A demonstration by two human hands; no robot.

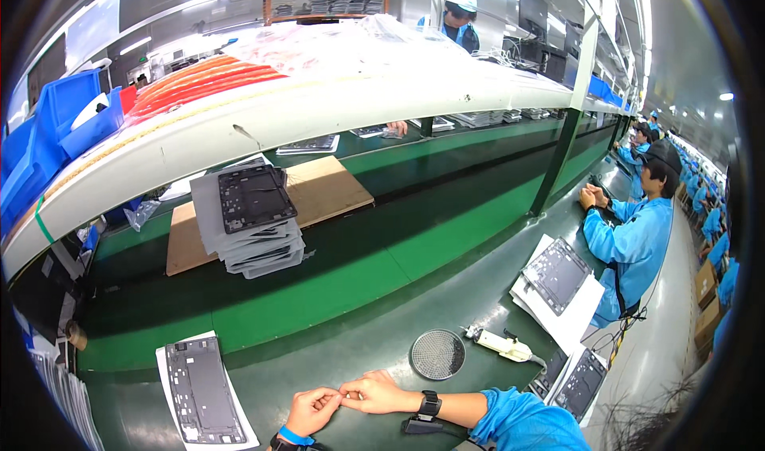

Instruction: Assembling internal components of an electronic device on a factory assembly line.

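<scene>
My left hand (312, 413) and my right hand (374, 393) meet fingertip to fingertip over the green bench at the near edge. Both are closed in a pinch; anything between the fingers is too small or hidden to make out. Left of them, a dark tablet back housing (205, 391) lies on white sheets, its inner side up. A round dish with a grey, speckled surface (437, 354) rests just beyond my right hand. To its right lies a cream-coloured corded hand tool (502, 344).
A stack of grey sheets (259, 252) topped by a dark housing (253, 198) stands on a brown board (331, 188) on the green belt. More housings (558, 276) lie at the right, near a seated co-worker in blue (633, 232). A white shelf edge (335, 108) spans above.
</scene>
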